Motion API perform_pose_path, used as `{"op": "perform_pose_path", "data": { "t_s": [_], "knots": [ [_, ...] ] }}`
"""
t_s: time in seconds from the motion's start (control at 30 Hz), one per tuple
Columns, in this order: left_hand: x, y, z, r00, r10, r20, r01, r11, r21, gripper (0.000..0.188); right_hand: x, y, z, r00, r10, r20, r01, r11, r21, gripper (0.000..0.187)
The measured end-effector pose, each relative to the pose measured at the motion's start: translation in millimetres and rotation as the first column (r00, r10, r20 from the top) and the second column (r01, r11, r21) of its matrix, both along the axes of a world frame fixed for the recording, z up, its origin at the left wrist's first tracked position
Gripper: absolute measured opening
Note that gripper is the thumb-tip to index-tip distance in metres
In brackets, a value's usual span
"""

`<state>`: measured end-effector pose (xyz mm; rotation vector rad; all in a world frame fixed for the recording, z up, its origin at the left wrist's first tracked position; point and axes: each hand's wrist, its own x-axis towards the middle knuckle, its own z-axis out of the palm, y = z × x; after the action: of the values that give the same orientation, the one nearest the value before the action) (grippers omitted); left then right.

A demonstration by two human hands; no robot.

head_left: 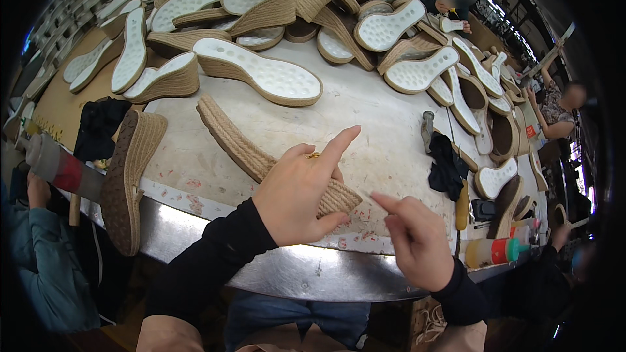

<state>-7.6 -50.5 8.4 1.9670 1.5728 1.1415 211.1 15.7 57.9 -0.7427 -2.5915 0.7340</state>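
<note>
My left hand (297, 192) lies over a wedge shoe sole (238, 143) wrapped in tan braided rope, gripping it near its thick end. The sole rests on its side on the worktable, its thin end curving away to the upper left. The left index finger sticks out toward the upper right, and part of the grip is hidden under the palm. Just right of the thick end is my right hand (417, 238). Its index finger points at the sole without touching it, thumb apart, other fingers curled; nothing shows between them.
Rope-edged wedge soles (261, 68) with white dimpled tops pile up at the back and right. A brown-bottomed wedge (130, 176) overhangs the metal table edge (287, 279) at left. Black cloth (447, 166), a hammer (427, 132) and a green-capped bottle (492, 251) lie right. Other people work nearby.
</note>
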Motion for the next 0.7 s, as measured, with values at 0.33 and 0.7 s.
{"op": "perform_pose_path", "data": {
  "t_s": [0.33,0.7],
  "knots": [
    [-4.4,0.8,7.6,0.998,-0.055,-0.015,0.056,0.996,0.070,0.102,0.8,45.5,-38.6,0.672,-0.217,-0.708,0.007,0.958,-0.288,0.033],
    [-1.6,-1.6,7.3,0.999,-0.027,-0.017,0.026,1.000,-0.006,0.110,3.4,74.0,-74.7,0.864,-0.214,-0.456,0.335,0.920,0.202,0.030]
  ]
}}
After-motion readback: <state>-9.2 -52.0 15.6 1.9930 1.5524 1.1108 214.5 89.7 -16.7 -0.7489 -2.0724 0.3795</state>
